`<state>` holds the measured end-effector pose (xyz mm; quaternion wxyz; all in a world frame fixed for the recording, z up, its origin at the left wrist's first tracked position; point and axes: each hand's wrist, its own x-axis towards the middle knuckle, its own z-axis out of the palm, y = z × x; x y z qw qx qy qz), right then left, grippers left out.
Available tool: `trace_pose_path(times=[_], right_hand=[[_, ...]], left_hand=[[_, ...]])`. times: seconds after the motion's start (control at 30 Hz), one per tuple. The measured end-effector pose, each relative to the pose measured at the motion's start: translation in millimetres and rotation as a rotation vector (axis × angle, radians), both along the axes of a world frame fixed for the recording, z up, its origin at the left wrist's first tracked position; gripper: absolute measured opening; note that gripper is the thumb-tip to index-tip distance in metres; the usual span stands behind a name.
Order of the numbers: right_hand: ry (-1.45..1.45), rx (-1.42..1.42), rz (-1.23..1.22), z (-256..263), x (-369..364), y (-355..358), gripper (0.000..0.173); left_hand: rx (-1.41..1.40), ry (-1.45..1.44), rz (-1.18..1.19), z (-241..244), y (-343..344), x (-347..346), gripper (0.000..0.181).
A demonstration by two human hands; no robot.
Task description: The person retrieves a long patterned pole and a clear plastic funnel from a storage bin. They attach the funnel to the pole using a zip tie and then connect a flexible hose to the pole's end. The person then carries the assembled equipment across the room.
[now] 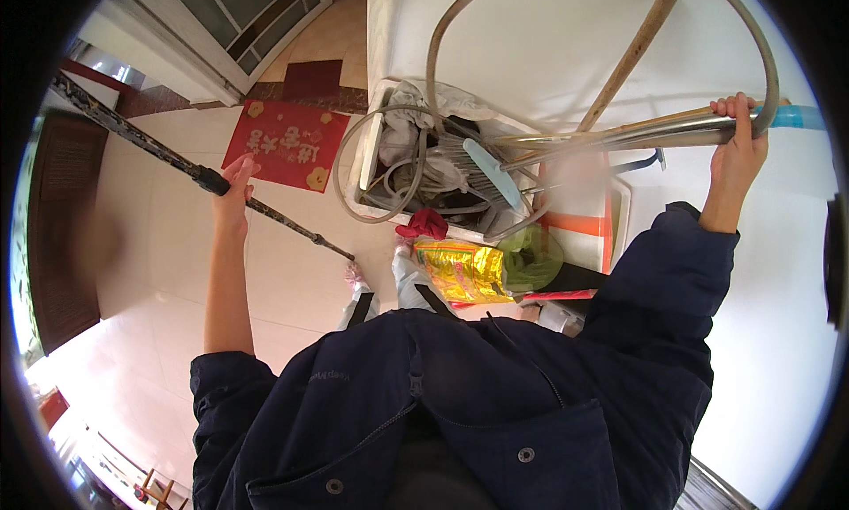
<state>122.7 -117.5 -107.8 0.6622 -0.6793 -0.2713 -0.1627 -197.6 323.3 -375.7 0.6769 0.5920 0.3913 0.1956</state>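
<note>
My left hand point(232, 195) grips a long, worn black telescopic pole point(142, 136) just below its collar. The pole slants across the view, its thin end down near my feet. On the right, my right hand point(739, 135) is closed around a bundle of metal and wooden handles point(670, 130). A grey plastic hose point(763, 52) loops up and passes at that hand. The handles lean from a white foam box point(368, 145). A light blue broom head point(492, 173) with grey bristles lies over the box, among coiled hose and grey cloth point(401, 128).
A wooden stick point(627, 62) leans on the white wall point(530, 39). Near my feet are a red cloth point(424, 225), a yellow packaging bag point(464, 270) and a green bag point(529, 258). A red doormat point(285, 145) lies before the doorway. A dark wooden cabinet point(66, 231) stands left.
</note>
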Motion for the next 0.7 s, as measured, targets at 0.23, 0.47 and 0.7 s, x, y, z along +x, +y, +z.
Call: trace_pose_path(times=[0.23,0.47,0.7], right_hand=[[0.005,0.071,-0.093,-11,3,-3,0.011],[0.042,0.069,-0.163,-33,2,-8,0.011],[0.033,0.044,-0.235,-62,16,-13,0.013]], left_hand=[[0.007,-0.038,0.066,-3,-2,-1,0.027],[0.02,-0.026,0.06,-1,-8,1,0.023],[0.038,-0.012,0.075,0,-12,3,0.023]])
